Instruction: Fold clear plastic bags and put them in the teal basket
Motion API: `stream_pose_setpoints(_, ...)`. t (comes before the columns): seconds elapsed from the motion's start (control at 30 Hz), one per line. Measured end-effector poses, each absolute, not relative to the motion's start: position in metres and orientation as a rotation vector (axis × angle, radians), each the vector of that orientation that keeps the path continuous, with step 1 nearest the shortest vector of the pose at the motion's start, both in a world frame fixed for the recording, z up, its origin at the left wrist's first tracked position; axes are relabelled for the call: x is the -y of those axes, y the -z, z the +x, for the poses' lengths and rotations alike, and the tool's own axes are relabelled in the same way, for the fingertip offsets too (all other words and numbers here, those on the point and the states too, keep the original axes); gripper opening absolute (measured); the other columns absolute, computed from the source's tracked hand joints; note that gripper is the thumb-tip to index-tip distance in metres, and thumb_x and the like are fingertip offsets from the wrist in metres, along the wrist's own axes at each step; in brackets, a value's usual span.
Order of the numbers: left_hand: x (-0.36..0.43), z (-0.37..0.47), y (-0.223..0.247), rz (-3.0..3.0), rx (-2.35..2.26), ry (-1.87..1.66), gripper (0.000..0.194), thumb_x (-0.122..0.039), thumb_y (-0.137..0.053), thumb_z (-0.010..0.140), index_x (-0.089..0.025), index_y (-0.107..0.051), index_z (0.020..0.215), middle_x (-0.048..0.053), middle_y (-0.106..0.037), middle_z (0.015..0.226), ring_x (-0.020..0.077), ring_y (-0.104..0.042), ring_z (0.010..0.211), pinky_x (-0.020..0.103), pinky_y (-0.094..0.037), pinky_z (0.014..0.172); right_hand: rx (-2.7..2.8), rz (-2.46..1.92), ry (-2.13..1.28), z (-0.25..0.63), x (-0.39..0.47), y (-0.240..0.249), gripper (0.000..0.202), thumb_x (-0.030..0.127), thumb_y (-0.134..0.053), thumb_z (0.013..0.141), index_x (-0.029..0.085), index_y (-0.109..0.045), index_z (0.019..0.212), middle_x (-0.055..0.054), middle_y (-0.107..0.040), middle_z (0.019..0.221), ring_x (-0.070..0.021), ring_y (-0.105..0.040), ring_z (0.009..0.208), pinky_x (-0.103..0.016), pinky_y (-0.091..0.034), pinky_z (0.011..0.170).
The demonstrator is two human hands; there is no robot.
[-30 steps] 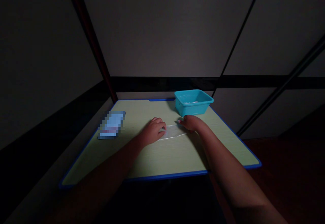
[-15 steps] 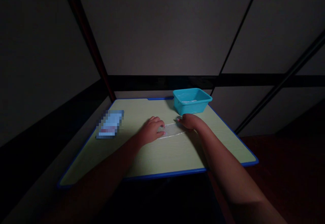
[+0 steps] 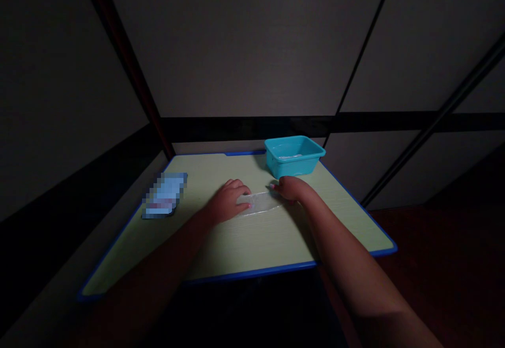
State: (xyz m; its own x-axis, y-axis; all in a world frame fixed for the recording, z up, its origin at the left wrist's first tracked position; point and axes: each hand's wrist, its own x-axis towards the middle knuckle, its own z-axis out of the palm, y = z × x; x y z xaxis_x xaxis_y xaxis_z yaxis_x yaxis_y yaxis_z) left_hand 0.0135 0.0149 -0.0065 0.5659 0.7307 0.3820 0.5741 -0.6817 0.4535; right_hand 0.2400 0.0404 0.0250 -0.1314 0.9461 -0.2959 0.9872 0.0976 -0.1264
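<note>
A clear plastic strip or bag (image 3: 261,202) lies flat on the pale green table (image 3: 252,248), stretched between my two hands. My left hand (image 3: 230,200) rests at its left end, thumb and fingers spread apart over it. At the right end, my right hand (image 3: 289,188) is closed on the plastic, its fingers curled and partly hidden, with the thumb side toward the left. Just behind my right hand stands a turquoise basket (image 3: 294,167) with something whitish or clear inside.
A pixelated phone-like object (image 3: 165,195) lies near the table's left edge. The table has a blue rim, and dark-grey panelled walls stand behind and to the left. Dark red floor shows at the right.
The whole view has shifted slightly, so the table and basket appear a little further left. My left hand has moved slightly left on the plastic, baring more of it.
</note>
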Motion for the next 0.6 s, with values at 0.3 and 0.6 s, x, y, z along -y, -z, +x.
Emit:
stream_pose_setpoints(0.3,-0.012,0.014,0.004,2.671,-1.046,-0.600,0.016,-0.029,-0.063,0.075,-0.020,-0.060,0.087,0.004,-0.058,0.089,0.0205,-0.051,0.089,0.032,-0.039,0.081,-2.208,2.002,0.424,0.239,-0.042,-0.021,0.053,0.050,-0.032,0.089,0.011,-0.068,0.096,-0.015,-0.071,0.081,-0.0221,-0.067,0.065,-0.027,-0.044,0.058)
stream_pose_setpoints(0.6,-0.008,0.022,0.009,2.715,-1.138,-0.650,0.014,-0.028,-0.060,0.078,-0.021,-0.060,0.089,0.004,-0.057,0.091,0.0206,-0.050,0.091,0.033,-0.039,0.084,-2.223,1.999,0.383,0.238,-0.043,-0.019,0.051,0.050,-0.035,0.089,0.012,-0.068,0.097,-0.015,-0.071,0.084,-0.0219,-0.067,0.071,-0.026,-0.044,0.062)
